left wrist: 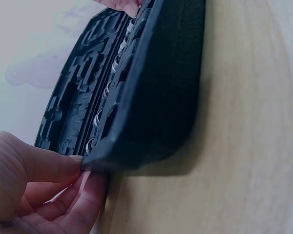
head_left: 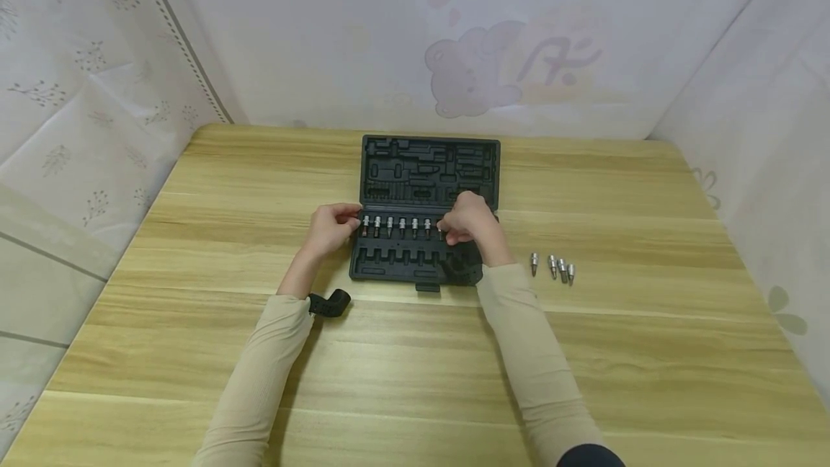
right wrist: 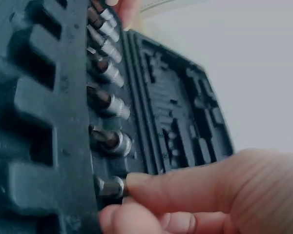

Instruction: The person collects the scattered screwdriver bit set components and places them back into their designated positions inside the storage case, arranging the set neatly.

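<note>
A black tool case [head_left: 395,269] lies open on the table, lid folded back, with a row of silver bit sockets [head_left: 402,225] in its upper slots. My left hand [head_left: 332,228] grips the case's left edge, thumb above and fingers along the side, as the left wrist view shows. At the right end of the row, my right hand [head_left: 468,219] pinches a bit socket [right wrist: 111,187] between thumb and fingers, its bit lying in a slot. The right hand hides the slots beyond it in the head view.
Several loose bit sockets [head_left: 562,269] lie on the wooden table [head_left: 648,352] right of the case. The moulded lid [head_left: 428,164] stands behind the row. A black wrist camera [head_left: 332,303] sits at the left cuff. Patterned cloth [head_left: 324,42] hangs behind the table.
</note>
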The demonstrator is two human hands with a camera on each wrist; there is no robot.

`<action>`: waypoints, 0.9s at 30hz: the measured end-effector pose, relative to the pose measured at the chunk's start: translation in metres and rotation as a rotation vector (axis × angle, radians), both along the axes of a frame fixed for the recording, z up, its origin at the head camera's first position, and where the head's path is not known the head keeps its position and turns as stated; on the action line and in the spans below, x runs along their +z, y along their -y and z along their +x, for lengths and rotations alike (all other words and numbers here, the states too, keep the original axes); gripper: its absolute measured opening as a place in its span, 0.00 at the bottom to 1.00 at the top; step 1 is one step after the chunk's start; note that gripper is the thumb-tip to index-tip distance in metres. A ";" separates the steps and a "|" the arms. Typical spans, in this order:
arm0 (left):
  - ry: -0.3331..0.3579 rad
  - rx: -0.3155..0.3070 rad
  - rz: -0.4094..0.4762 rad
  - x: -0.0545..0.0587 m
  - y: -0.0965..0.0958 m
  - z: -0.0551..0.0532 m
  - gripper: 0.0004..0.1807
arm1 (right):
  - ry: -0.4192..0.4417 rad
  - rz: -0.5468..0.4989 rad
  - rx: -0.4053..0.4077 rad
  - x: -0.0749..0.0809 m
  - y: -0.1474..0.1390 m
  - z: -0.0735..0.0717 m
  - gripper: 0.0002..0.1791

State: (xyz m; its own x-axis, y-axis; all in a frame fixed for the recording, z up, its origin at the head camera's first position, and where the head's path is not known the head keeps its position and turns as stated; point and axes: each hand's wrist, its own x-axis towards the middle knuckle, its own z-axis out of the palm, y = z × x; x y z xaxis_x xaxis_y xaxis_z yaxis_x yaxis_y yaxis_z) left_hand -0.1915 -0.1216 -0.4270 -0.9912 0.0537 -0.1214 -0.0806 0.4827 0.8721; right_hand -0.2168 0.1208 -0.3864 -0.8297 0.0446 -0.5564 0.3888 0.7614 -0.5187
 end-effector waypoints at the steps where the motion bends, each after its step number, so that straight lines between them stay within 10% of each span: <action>1: -0.001 0.000 0.000 0.000 0.000 0.000 0.18 | 0.004 0.003 -0.002 0.000 0.000 -0.001 0.10; 11: 0.000 0.002 -0.002 0.001 0.000 -0.001 0.17 | 0.032 0.011 0.013 -0.002 -0.006 -0.005 0.13; 27: -0.005 0.001 -0.012 0.002 0.000 0.001 0.17 | -0.157 -0.072 -0.008 -0.004 -0.016 0.006 0.14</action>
State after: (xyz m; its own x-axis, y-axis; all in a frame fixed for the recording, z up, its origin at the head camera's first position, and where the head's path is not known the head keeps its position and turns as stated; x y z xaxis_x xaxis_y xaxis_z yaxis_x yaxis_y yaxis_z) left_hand -0.1902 -0.1212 -0.4247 -0.9918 0.0518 -0.1168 -0.0764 0.4928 0.8668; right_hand -0.2104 0.1373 -0.3903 -0.9064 0.0160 -0.4222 0.3044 0.7178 -0.6262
